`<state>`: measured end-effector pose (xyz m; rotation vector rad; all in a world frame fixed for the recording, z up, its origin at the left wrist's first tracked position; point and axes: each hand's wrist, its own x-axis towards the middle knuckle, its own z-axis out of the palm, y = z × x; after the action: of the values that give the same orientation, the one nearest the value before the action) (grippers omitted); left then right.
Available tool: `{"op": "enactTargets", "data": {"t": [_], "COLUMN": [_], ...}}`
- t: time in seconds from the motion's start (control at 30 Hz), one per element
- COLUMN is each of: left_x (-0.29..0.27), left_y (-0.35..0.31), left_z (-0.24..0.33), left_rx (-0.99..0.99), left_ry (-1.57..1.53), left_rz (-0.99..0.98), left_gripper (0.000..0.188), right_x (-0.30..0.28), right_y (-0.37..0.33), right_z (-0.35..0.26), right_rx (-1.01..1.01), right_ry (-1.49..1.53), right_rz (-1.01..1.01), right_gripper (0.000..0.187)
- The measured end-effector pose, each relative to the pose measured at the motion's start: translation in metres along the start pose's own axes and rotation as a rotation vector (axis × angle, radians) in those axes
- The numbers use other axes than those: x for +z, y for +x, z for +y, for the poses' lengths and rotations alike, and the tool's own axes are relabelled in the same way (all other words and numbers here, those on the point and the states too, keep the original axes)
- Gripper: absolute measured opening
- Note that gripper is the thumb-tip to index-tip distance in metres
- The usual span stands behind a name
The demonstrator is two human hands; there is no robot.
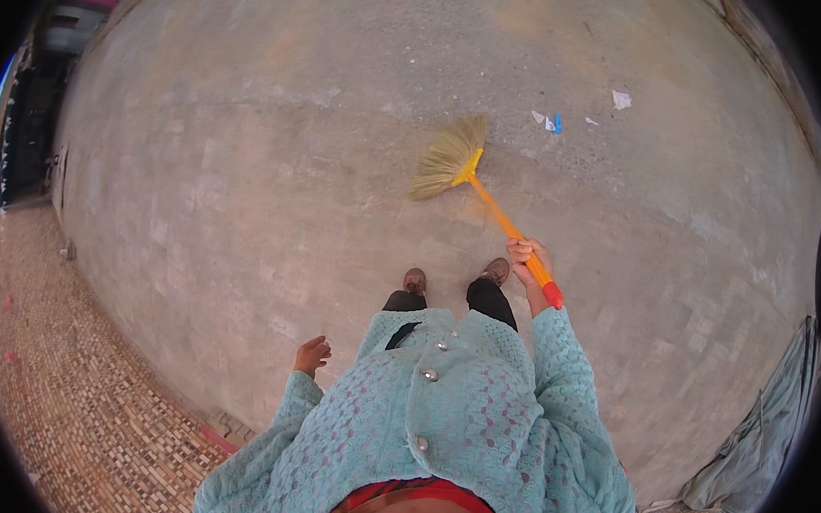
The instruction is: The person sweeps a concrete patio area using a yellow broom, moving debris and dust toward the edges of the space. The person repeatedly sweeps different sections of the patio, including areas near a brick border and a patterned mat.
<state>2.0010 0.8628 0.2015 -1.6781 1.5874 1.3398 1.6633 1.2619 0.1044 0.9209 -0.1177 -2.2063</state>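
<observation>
While the right hand (pixel 527 255) clasps the broom (pixel 492 205), hard flicks could scatter scraps (pixel 621 100) beyond it. The left hand (pixel 312 354) hangs empty, loosely open.

Left hand (pixel 312 354): open passage leftward and far, over concrete floor (pixel 200 199). Between hands: brown shoes (pixel 415 281) and dark trouser legs (pixel 492 304) in the way. Right hand (pixel 529 258): broom (pixel 496 208) slants far-left from its grip, blocking that line; room rightward. Grey cloth (pixel 756 437) bounds near right.
</observation>
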Motion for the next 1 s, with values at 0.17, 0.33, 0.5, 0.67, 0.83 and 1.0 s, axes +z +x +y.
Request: {"op": "enactTargets", "data": {"t": [0.17, 0.33, 0.5, 0.67, 0.83, 1.0], "left_x": [0.020, 0.017, 0.009, 0.012, 0.016, 0.029], "left_y": [0.005, 0.020, 0.022, 0.007, -0.007, 0.014], "left_z": [0.017, 0.029, 0.021, 0.007, 0.001, 0.031], "left_rx": [0.022, 0.090, 0.084, 0.041, 0.058, 0.208], "left_ry": [0.022, 0.031, 0.041, -0.011, -0.009, 0.073], "left_rz": [-0.047, -0.031, -0.017, -0.024, -0.092, -0.175], "left_gripper": [0.042, 0.043, 0.043, 0.043, 0.043, 0.041], "right_x": [-0.007, 0.025, 0.065, 0.102, 0.151, 0.144], "right_y": [-0.106, -0.163, -0.175, -0.164, -0.130, -0.058], "right_z": [-0.083, -0.096, -0.050, -0.014, 0.026, 0.073], "right_rx": [-0.223, -0.432, -0.533, -0.352, -0.087, 0.146], "right_ry": [-0.034, -0.131, -0.416, -0.367, -0.259, -0.116], "right_rz": [0.018, 0.150, 0.160, 0.017, -0.155, -0.279], "right_gripper": [0.014, 0.021, 0.025, 0.024, 0.013, 0.014]}}
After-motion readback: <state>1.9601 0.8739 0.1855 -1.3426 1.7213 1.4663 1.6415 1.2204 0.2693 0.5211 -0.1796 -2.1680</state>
